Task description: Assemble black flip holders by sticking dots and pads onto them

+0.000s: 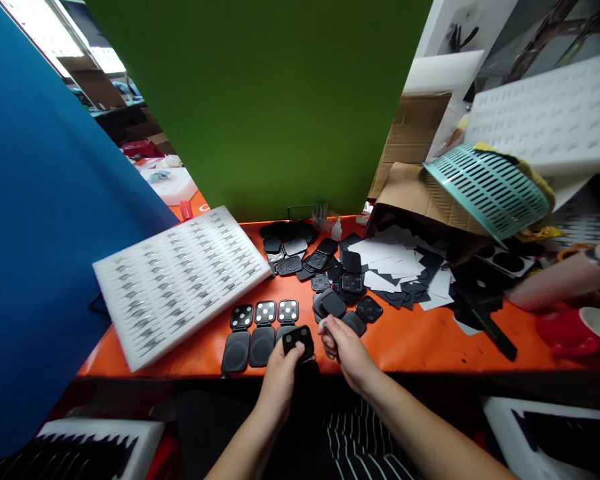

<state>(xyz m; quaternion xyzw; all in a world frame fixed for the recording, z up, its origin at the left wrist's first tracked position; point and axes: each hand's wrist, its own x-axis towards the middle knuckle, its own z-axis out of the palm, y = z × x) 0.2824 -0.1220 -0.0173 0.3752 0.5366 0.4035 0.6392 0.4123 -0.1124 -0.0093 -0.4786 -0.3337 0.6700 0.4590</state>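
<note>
My left hand grips a black square case near the table's front edge, thumb on its face, which shows several round spots. My right hand is close beside it, fingers pinched together; a small dark thing shows at the fingertips, too small to name. Left of the hands, three opened black hinged cases lie in a row, their upper halves marked with white dots; my left hand partly covers the rightmost. Beyond my right hand is a loose pile of similar black cases, some open, some closed.
A white foam tray with rows of thin metallic pieces lies left. White and black sheets spill from a cardboard box under a teal basket. A red mug stands right. A green panel closes off the back.
</note>
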